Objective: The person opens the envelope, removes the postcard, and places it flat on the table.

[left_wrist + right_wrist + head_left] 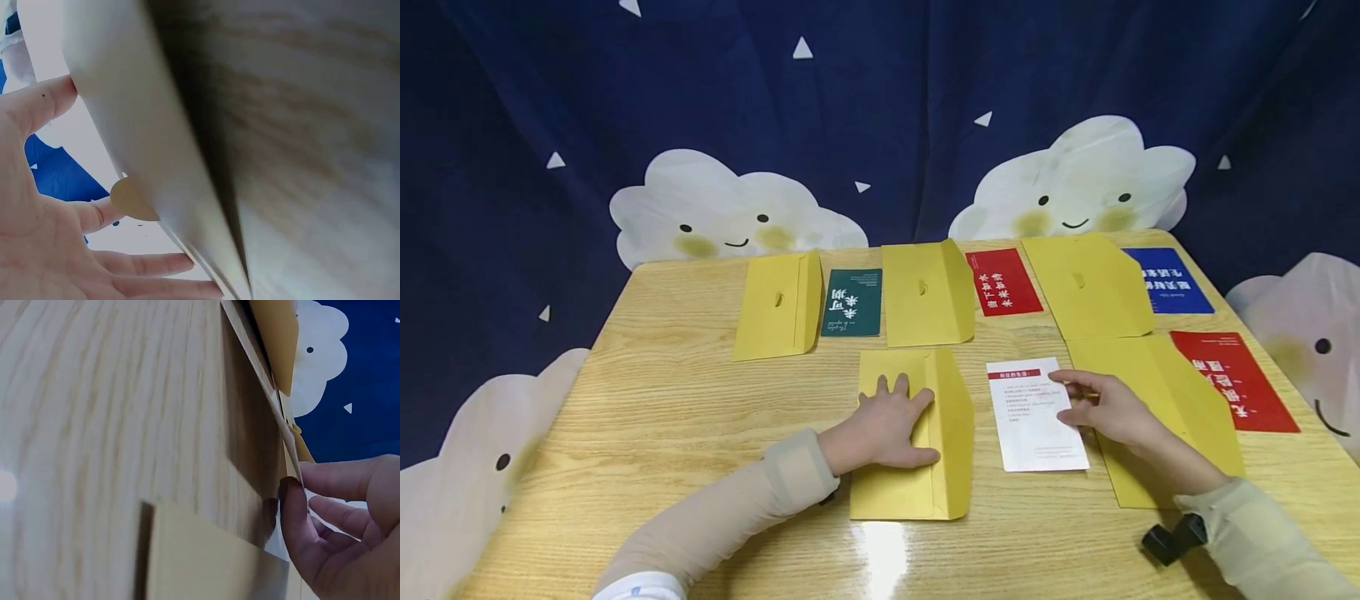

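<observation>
My left hand [889,427] lies with fingers spread on a yellow envelope [895,496] whose flap [957,433] stands open to the right. In the left wrist view the fingertips [181,264] touch the envelope close up. My right hand [1108,408] pinches the right edge of a white card [1026,433] with small print and a red strip near its top. In the right wrist view the card's thin edge [278,412] tilts up off the tabletop, with thumb and index finger on it.
Beside the right hand lies another yellow envelope [1150,383] with a red card [1247,383] by its flap. Along the back are more envelopes [925,292] alternating with a green card [853,304], a red card [1003,283] and a blue card [1176,279]. Wooden tabletop [700,433] extends left.
</observation>
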Action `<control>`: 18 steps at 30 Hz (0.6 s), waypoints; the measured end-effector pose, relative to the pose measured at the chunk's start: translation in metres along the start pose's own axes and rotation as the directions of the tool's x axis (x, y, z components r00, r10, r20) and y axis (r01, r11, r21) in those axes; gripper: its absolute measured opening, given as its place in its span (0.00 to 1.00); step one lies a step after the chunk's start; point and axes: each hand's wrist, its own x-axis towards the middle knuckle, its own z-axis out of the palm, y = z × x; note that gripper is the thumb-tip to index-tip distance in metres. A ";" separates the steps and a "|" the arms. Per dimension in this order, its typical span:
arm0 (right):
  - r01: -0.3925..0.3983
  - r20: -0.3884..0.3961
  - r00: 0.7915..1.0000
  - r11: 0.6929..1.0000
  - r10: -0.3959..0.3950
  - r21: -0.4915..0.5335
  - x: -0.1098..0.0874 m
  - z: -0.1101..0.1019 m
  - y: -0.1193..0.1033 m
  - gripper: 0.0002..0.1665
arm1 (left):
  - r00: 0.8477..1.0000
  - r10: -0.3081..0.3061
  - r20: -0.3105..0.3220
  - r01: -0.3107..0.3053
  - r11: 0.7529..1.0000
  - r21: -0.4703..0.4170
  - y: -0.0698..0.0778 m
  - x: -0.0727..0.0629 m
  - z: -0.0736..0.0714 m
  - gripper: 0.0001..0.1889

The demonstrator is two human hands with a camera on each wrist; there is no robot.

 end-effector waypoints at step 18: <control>0.124 -0.117 0.979 0.942 -0.167 -0.312 -0.001 0.000 -0.007 0.29 | 0.997 -0.026 0.067 0.027 1.000 -0.007 0.004 0.001 -0.002 0.39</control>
